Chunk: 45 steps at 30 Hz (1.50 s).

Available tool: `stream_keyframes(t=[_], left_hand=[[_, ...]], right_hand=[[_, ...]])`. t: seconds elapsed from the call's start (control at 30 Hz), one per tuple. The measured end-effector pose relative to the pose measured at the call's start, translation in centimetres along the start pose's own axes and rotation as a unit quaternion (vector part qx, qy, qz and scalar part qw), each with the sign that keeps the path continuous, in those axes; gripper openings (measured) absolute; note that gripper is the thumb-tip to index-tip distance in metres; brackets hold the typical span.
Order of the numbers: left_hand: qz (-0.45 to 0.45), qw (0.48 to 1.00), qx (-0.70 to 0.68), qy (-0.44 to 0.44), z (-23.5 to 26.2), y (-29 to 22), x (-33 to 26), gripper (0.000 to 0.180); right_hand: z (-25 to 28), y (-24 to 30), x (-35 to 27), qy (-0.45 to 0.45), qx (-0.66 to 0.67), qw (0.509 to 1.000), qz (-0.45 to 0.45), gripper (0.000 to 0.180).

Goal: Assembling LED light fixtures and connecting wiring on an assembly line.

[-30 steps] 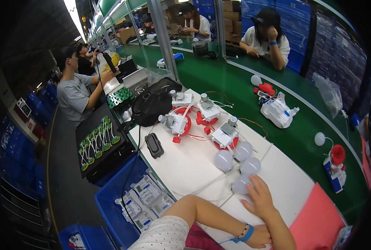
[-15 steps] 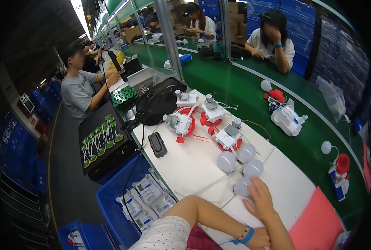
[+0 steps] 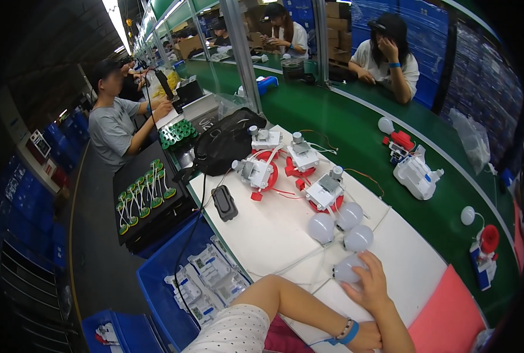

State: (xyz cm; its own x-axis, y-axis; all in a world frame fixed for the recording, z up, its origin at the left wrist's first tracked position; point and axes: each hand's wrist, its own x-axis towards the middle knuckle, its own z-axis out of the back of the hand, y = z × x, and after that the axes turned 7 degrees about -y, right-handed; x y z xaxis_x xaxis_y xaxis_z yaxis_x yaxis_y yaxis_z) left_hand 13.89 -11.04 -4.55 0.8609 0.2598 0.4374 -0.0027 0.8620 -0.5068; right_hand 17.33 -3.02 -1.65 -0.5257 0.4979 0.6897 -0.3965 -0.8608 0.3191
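My right hand (image 3: 368,285) has its thumb and fingers curled round a round frosted white bulb (image 3: 345,270) on the white tabletop. Three more such bulbs (image 3: 358,237) sit together just beyond it. My left forearm reaches across from the lower left, a blue band at its wrist. My left hand (image 3: 366,336) is beside my right wrist, its fingers hidden behind the right forearm. Farther off on the table stand several white housings (image 3: 325,191) with grey motor-like parts, red rings and thin wires.
A black bag (image 3: 224,141) and a small black case (image 3: 224,203) lie on the table. A blue bin (image 3: 150,282) of white housings stands at left, a pink sheet (image 3: 447,309) at right. The green conveyor (image 3: 356,135) carries assemblies (image 3: 418,170). Co-workers sit around.
My right hand has gone from resting loosely at the nearest bulb to closing round it, and the bulb has turned a little. The conveyor assemblies have shifted rightward and nearer.
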Motion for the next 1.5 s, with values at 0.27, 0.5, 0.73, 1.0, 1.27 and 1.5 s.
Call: stream_keyframes(t=[0.27,0.5,0.73,1.0,1.27,1.5], left_hand=[[-0.028,0.999,0.017,-0.023,-1.2,0.5,0.0,0.026],[-0.019,1.0,-0.004,-0.023,0.8,-0.1,0.2,0.024],[-0.132,0.957,-0.176,-0.191,-0.2,-0.4,0.7,0.014],[-0.069,0.936,0.049,-0.341,10.7,-3.5,0.0,0.041],[0.22,0.921,-0.007,-0.32,10.7,2.6,-2.1,0.068],[0.214,0.91,-0.138,-0.327,9.8,2.8,-0.5,0.059]], right_hand=[[0.0,0.0,-0.4,0.019,0.019,0.999,-0.031,0.057],[0.1,-0.1,-0.2,0.034,0.001,0.999,-0.006,0.06],[2.8,-0.1,-0.7,-0.082,-0.022,0.995,-0.049,0.063],[6.8,1.9,-3.1,-0.152,0.039,0.93,-0.331,0.068],[7.8,-2.1,-6.2,-0.243,0.27,0.844,-0.395,0.068],[7.8,-3.6,-8.8,-0.264,0.253,0.842,-0.398,0.071]])
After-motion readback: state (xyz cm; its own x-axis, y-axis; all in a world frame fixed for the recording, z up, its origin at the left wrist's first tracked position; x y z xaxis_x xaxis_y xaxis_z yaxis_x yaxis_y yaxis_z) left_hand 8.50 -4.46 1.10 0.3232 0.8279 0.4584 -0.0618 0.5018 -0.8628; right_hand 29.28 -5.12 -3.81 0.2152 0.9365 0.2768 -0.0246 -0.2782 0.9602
